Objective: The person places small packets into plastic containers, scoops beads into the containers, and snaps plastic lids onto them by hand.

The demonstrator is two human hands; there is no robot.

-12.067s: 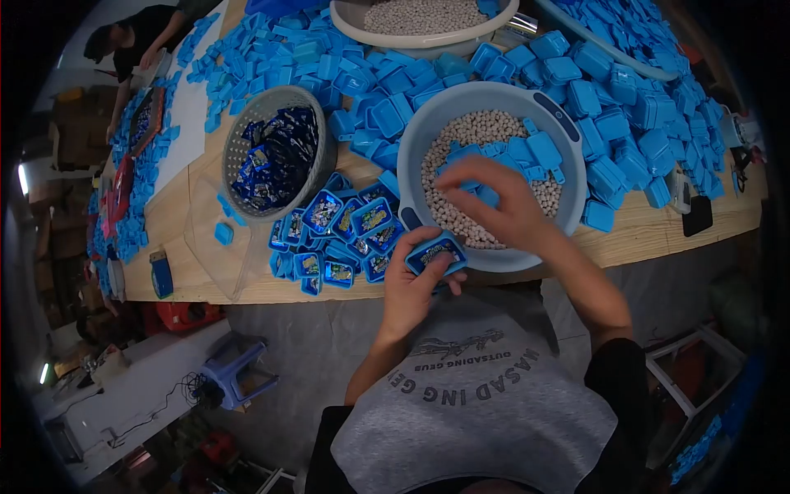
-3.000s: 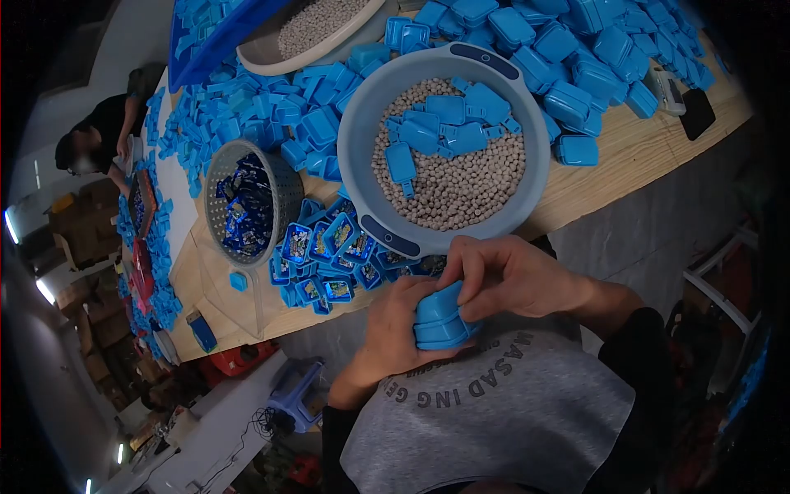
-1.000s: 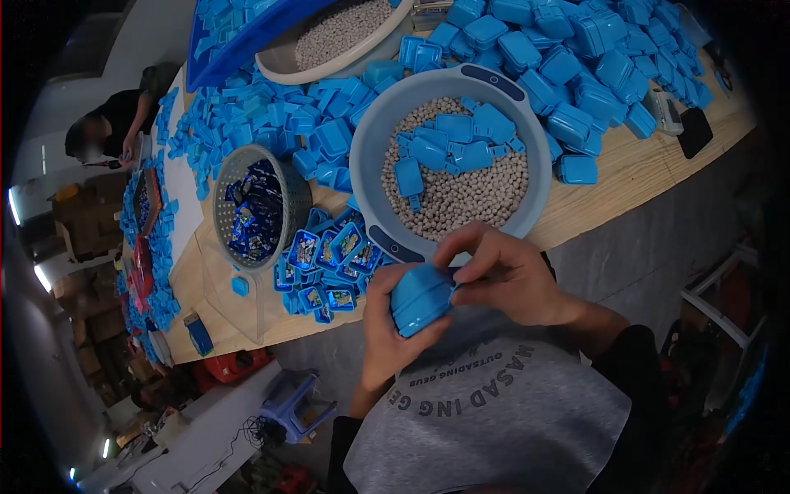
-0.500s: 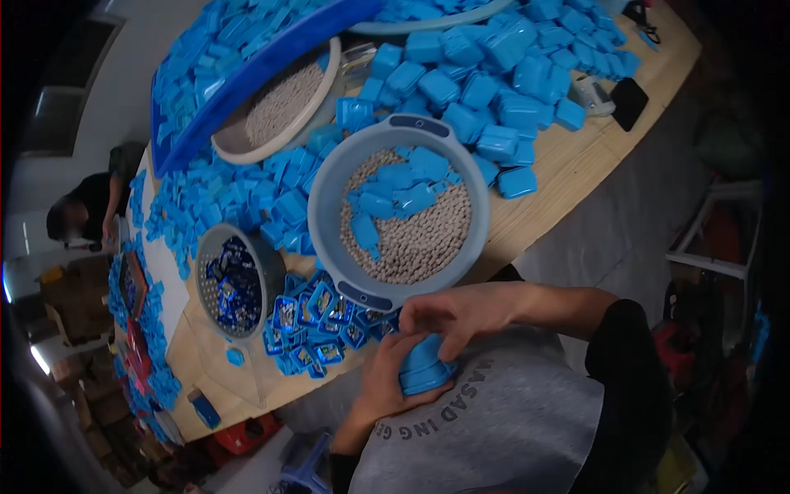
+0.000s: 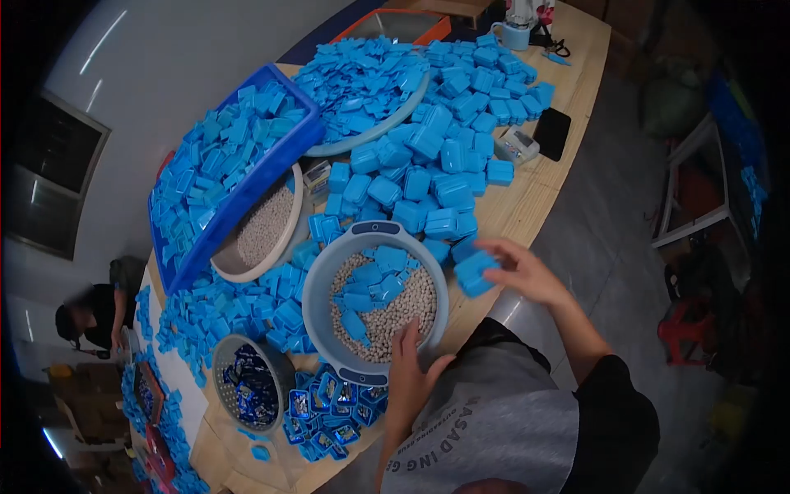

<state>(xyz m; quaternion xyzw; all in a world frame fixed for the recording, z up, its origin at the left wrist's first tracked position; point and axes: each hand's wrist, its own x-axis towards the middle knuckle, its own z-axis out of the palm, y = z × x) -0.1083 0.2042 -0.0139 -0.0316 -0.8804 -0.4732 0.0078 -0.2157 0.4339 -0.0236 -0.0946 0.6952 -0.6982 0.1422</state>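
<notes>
My right hand (image 5: 529, 278) is out past the right side of the grey-blue basin (image 5: 311, 323), its fingers closed on a small blue plastic box (image 5: 475, 273). My left hand (image 5: 414, 368) reaches over the basin's near rim with its thumb apart, and its fingertips are at the beige beads (image 5: 387, 333). Whether the fingertips touch the beads I cannot tell. Several flat blue plastic pieces (image 5: 355, 325) lie on the beads. Beyond the basin, closed blue boxes (image 5: 384, 192) are heaped on the wooden table (image 5: 539, 193).
A grey perforated basket (image 5: 285, 387) holds dark blue packets. Beside it are small open blue boxes (image 5: 333, 405) with contents. A deep-blue crate (image 5: 309, 123) leans over a white bowl of beads (image 5: 294, 206). A dark phone-like slab (image 5: 552, 134) lies right. Another person (image 5: 103, 317) bends at far left.
My hands were together around a blue box near my chest. Now they are apart: the right has carried the box forward and right, the left has moved over the basin. The view has shifted.
</notes>
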